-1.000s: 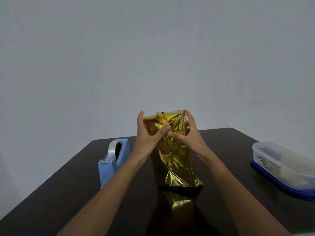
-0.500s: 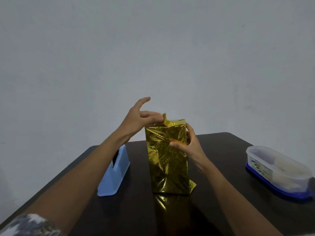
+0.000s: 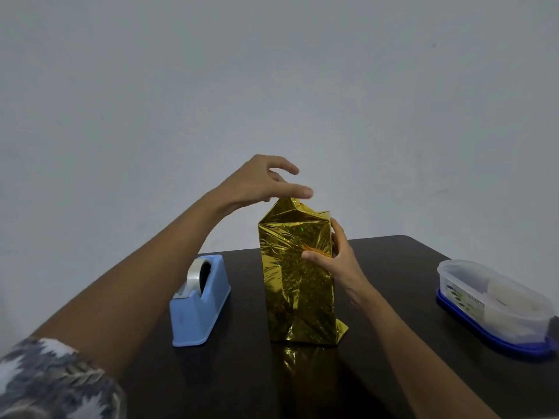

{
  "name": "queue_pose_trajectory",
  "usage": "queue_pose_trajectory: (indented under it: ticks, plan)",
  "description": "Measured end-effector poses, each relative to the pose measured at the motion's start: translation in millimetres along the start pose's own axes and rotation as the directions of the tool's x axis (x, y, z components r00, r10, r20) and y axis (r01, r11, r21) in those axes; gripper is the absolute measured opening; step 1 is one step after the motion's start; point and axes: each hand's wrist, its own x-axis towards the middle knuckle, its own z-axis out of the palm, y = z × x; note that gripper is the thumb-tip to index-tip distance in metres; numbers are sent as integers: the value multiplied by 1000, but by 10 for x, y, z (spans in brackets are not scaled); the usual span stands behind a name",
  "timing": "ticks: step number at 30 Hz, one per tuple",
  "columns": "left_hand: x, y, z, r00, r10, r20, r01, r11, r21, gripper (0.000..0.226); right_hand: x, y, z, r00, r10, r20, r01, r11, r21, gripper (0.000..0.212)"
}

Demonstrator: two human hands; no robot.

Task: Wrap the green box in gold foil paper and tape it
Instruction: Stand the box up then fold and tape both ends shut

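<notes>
The box [image 3: 298, 285] stands upright at the centre of the frame on a dark table [image 3: 405, 267]. It is covered in gold foil [image 3: 290, 237], so its own colour is hidden. At the top the foil rises to a crumpled, unsealed peak on the left side. At the lower right corner a small foil flap sticks out onto the tabletop.

The right hand [image 3: 340, 263] grips the box at its upper right edge, with the thumb pressed on the near face and the fingers wrapped behind. The left hand [image 3: 257, 184] hovers above the top with its fingers loosely spread and grasping nothing. Its lowest digit touches the tip of the foil peak.

A blue tape dispenser [image 3: 201, 309] holding a clear tape roll [image 3: 194, 278] sits just left of the box, with a narrow strip of tabletop between them. A lidded plastic container [image 3: 490, 300] lies well apart near the right edge of the frame, across a wider stretch of tabletop. The table's far edge runs behind the box, against a plain wall [image 3: 272, 71]. A patterned sleeve [image 3: 45, 382] fills the lower left corner.
</notes>
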Motion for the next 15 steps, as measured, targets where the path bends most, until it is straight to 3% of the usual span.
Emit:
queue_pose_trajectory:
  ticks: [2, 5, 8, 10, 13, 15]
  plan:
    - [38, 53, 10, 999, 40, -24, -38, 996, 79, 39, 2, -4, 8, 1000, -4, 4, 4, 1000, -1, 140]
    - [125, 66, 28, 980, 86, -177, -64, 990, 129, 24, -1, -4, 24, 1000, 12, 2, -12, 1000, -3, 142]
    - [148, 77, 6, 945, 120, -303, -140, 989, -46, 22, -16, 4, 23, 1000, 19, 5, -19, 1000, 2, 140]
    - [136, 90, -83, 977, 135, -168, -149, 986, -74, 31, -12, 12, 21, 1000, 18, 9, -18, 1000, 2, 140]
    - [99, 50, -123, 974, 74, 212, -96, 991, 95, 58, 7, 21, 7, 1000, 7, 6, -7, 1000, 14, 140]
    - [102, -24, -94, 972, 59, 227, -96, 984, 152, 60, 12, 16, 10, 1000, -1, 7, 0, 1000, 14, 142]
